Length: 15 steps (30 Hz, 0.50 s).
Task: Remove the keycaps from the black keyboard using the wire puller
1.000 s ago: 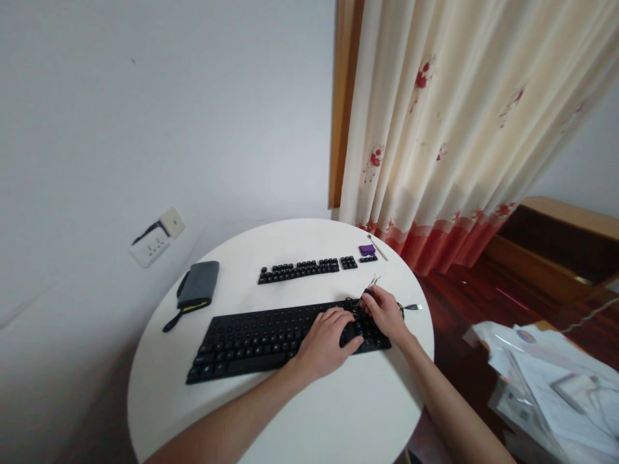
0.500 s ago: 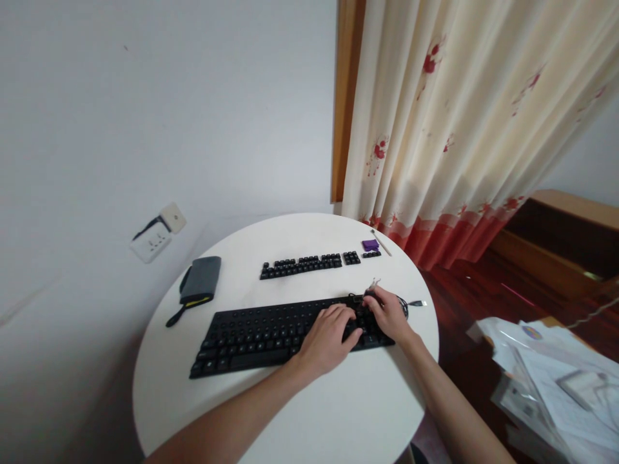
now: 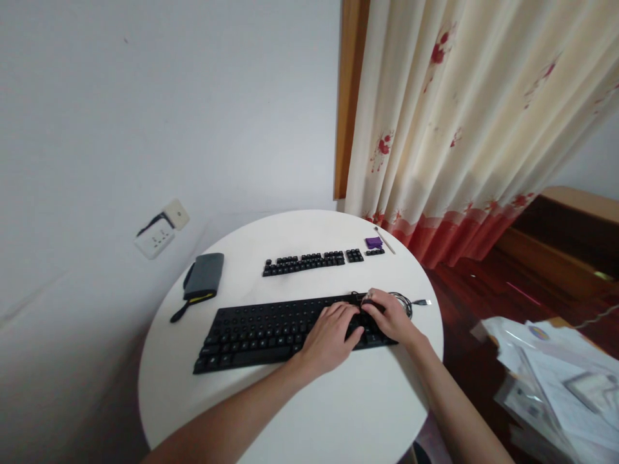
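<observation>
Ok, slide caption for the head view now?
Left hand and right hand at a black keyboard, loose keycaps in rows behind.

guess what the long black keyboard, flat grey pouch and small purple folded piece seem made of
Long black keyboard: probably plastic, mostly matte, by its dull surface. Flat grey pouch: seemingly fabric, matte, by its soft, rounded edges. Small purple folded piece: perhaps matte cloth, by its layered folds; too small for certainty.

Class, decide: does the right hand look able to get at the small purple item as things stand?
Probably yes: mostly bare tabletop and low keycaps separate the right hand from the purple item, though the hand is over the keyboard.
</observation>
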Available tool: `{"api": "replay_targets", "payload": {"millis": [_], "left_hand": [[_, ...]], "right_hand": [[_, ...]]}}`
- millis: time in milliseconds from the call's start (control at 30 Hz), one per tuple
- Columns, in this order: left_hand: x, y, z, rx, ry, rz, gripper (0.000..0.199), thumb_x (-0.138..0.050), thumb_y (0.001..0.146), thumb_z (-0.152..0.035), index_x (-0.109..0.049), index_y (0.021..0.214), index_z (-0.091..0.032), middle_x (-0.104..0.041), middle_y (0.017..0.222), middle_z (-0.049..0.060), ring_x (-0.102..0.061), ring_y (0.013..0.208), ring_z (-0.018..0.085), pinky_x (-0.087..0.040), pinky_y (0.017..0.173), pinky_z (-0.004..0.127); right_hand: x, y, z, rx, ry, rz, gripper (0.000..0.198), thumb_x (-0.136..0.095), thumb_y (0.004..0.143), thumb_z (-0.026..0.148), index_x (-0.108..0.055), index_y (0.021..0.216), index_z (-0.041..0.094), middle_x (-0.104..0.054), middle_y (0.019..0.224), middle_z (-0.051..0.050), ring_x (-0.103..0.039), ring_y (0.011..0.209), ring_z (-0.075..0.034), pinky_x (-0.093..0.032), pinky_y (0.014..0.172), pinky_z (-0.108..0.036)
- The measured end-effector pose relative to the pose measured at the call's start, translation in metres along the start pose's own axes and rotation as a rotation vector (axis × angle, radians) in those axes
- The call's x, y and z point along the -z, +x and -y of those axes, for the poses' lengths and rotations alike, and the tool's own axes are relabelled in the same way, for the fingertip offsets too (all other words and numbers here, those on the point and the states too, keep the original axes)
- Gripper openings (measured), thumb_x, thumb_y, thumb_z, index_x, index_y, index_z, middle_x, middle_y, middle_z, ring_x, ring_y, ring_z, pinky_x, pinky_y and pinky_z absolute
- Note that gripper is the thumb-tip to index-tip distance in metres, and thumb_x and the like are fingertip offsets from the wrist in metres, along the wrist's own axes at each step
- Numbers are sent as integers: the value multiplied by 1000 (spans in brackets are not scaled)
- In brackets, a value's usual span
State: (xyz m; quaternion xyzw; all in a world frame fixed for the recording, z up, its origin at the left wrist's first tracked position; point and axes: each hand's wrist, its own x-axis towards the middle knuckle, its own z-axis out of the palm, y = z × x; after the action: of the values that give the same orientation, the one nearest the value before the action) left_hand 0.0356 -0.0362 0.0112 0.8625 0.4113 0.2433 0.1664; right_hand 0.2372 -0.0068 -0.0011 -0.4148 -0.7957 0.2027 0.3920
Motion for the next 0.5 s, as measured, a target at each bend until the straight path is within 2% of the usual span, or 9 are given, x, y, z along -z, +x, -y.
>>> {"api": "replay_targets", "payload": {"millis": [233, 500], "left_hand": [[0, -1, 3, 12, 15, 40, 40, -49, 96, -32, -47, 135, -24, -57, 135, 6, -45, 129, 23, -36, 108, 43], [-4, -1, 6, 13, -7, 24, 41, -48, 96, -32, -49, 136, -23, -58, 134, 7, -45, 130, 23, -36, 108, 44]], "right_hand": [[-9, 0, -5, -185, -107, -89, 28, -47, 97, 34, -47, 72, 22, -55, 65, 0, -51, 61, -17, -37, 60, -28], [-11, 1, -2, -214, -49, -121, 25, -45, 97, 33, -47, 74, 22, -59, 64, 1, -55, 59, -17, -38, 61, -29]]}}
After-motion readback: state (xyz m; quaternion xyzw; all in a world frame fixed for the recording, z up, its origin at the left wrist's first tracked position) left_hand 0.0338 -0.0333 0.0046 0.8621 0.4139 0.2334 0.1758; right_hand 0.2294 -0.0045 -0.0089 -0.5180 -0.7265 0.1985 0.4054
